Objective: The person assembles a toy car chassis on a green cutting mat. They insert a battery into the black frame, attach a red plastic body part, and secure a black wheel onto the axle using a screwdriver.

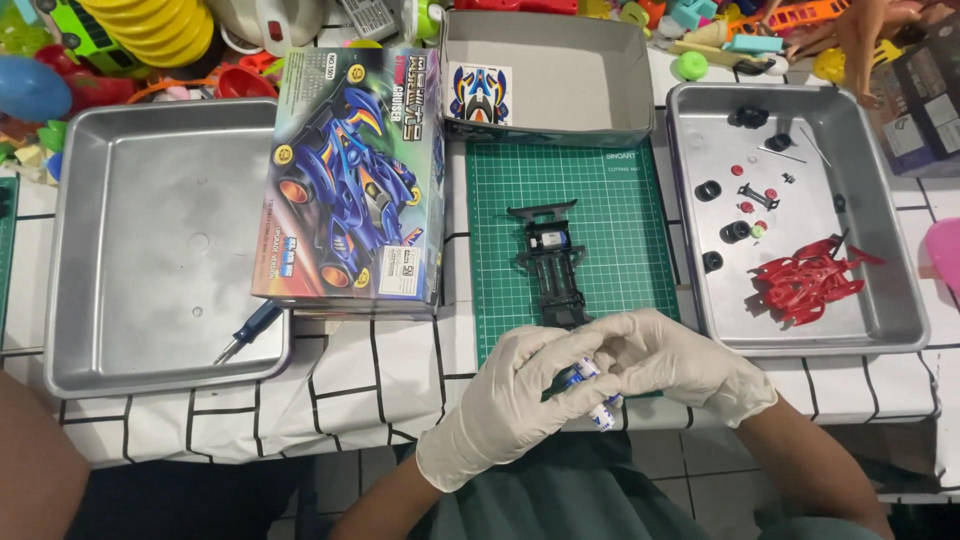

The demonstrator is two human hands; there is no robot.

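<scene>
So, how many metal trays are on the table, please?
2. One metal tray lies at the left, holding a screwdriver. The other metal tray lies at the right, holding small black wheels and red parts. None seems hidden.

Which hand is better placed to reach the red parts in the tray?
Right. The right hand sits nearer the right tray holding the red parts. The left hand is farther, and both grip a small white-and-blue part, so one must let go.

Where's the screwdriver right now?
In the head view, the blue-handled screwdriver lies at the left, in the near right corner of the empty metal tray, just below the toy car box.
</scene>
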